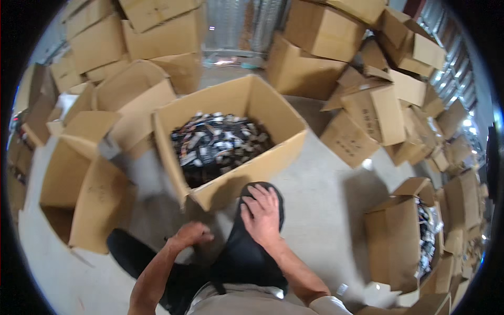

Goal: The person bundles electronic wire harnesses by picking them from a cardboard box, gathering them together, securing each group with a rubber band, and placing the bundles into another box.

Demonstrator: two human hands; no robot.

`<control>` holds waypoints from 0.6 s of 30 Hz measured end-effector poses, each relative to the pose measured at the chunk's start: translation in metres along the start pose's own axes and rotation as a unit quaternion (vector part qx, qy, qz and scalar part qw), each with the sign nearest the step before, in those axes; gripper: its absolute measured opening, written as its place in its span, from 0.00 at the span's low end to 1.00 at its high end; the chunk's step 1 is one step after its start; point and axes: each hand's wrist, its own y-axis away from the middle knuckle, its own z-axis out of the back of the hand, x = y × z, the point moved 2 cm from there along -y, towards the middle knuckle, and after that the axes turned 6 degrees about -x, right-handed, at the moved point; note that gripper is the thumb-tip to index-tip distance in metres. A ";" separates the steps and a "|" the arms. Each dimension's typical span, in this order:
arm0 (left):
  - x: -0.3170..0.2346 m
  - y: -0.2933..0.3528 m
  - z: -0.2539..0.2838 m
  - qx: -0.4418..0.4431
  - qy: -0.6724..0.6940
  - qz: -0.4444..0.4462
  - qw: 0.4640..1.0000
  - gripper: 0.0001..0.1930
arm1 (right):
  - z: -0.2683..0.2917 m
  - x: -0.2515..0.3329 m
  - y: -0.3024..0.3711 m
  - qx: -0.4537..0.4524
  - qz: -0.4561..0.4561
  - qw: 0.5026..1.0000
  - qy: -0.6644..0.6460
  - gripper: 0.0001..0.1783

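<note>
My right hand (261,214) lies open on my right knee, its fingers stretched over the dark trousers (231,252). Between my legs, my left hand (190,234) hovers with its fingers curled in and slightly blurred; whether anything is inside them is hidden. Just ahead of both hands stands a large open cardboard box (281,152). It is partly filled with a heap of small black, white and grey pieces (220,142), some with orange bits, too small to name. Neither hand touches the box.
An open cardboard box (107,205) leans at the left. To the right stands another box (394,241) holding whitish and dark pieces. Boxes (320,31) are stacked at the back, and flattened or torn cartons (373,115) pile up at the right. Grey floor (320,220) lies between.
</note>
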 end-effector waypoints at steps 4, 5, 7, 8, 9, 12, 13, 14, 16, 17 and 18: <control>-0.054 0.083 0.079 -0.306 0.312 0.030 0.899 0.13 | 0.005 0.074 0.031 0.056 -0.095 0.977 -0.183 0.21; -0.081 0.091 0.095 -0.334 0.380 0.059 0.861 0.13 | 0.009 0.083 0.033 0.084 -0.149 0.940 -0.295 0.24; -0.123 0.100 0.096 -0.374 0.534 -0.003 0.758 0.15 | 0.015 0.100 0.033 0.130 -0.144 0.906 -0.376 0.27; -0.137 0.099 0.091 -0.369 0.594 -0.026 0.714 0.16 | 0.023 0.106 0.033 0.165 -0.165 0.881 -0.411 0.26; -0.148 0.097 0.084 -0.360 0.650 -0.049 0.667 0.17 | 0.029 0.109 0.034 0.200 -0.187 0.853 -0.444 0.24; -0.162 0.085 0.067 -0.303 0.675 -0.074 0.669 0.20 | 0.044 0.096 0.040 0.176 -0.158 0.896 -0.377 0.16; -0.163 0.076 0.062 -0.266 0.698 -0.081 0.660 0.20 | 0.049 0.088 0.040 0.154 -0.159 0.909 -0.354 0.14; -0.164 0.064 0.058 -0.256 0.672 -0.102 0.687 0.20 | 0.048 0.078 0.046 0.116 -0.155 0.914 -0.358 0.14; -0.170 0.042 0.054 -0.224 0.635 -0.137 0.726 0.21 | 0.060 0.069 0.042 0.113 -0.199 0.909 -0.347 0.14; -0.177 0.030 0.057 -0.235 0.607 -0.161 0.741 0.20 | 0.061 0.062 0.040 0.108 -0.243 0.904 -0.334 0.14; -0.183 0.020 0.057 -0.231 0.593 -0.162 0.754 0.21 | 0.060 0.052 0.043 0.099 -0.265 0.902 -0.328 0.14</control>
